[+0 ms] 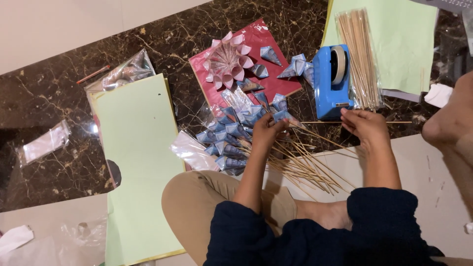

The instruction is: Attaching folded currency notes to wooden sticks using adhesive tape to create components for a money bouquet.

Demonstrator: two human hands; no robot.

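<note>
The left hand [266, 130] is curled around the gathered stems of a bunch of blue folded paper cones [231, 135] mounted on thin wooden skewers [305, 165], its fingers closed on that bundle just above the person's tan-trousered knee [197, 197]. The right hand [367, 127] sits a little apart to the right, its fingers pinched narrowly on a single skewer [345, 122] that lies level, its point reaching toward the cones. The skewer tails fan out down and to the right over a pale floor panel, so many crossing that they cannot be counted. Behind the right hand, a clear plastic sleeve [362, 59] holds a dense pack of unused skewers, lying on a pale green sheet [404, 44] just beside a blue tape dispenser [332, 81] with a roll in it. A crimson paper sheet [263, 47] carries a pink folded-paper rosette [226, 60] and a few loose blue cones [270, 55]. At upper left, a crumpled clear bag [125, 71] contains something folded that is hard to make out through the glare; a smaller clear bag [47, 143] lies flat on the dark marbled floor [59, 93], contents unclear. A large green paper sheet [140, 162] runs down past the knee, cut off at the bottom edge. A bare limb [451, 128] enters at the right edge, mostly out of view.
</note>
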